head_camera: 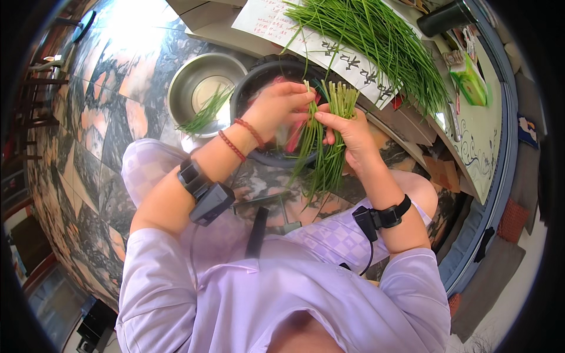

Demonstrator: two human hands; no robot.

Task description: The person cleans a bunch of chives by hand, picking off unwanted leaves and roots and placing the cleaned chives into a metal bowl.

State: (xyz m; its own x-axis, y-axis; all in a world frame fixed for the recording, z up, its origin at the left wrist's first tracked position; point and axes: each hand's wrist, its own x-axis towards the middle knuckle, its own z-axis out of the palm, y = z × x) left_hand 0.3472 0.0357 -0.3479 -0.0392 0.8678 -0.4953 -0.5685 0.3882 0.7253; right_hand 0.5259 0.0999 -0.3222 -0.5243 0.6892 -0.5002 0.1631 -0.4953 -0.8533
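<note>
My right hand [353,132] grips a bunch of garlic chives [337,154], its pale cut ends up and the green leaves hanging down. A few stalks [311,108] stand apart on the left side of that bunch. My left hand [282,106], with red bead bracelets on its wrist, pinches these stalks close to their pale ends. Beneath both hands is a dark basin [240,95] with something red or pink inside, partly hidden by my left hand. Beside it on the left, a stainless steel bowl [178,88] holds a small heap of chives [207,112].
A large pile of chives [375,44] lies on paper [265,22] bearing writing, on a low table [474,145]. A black cylindrical container [446,18], a green tissue pack [470,81] and a knife [454,121] are also there. Marble-patterned floor [106,145] extends left.
</note>
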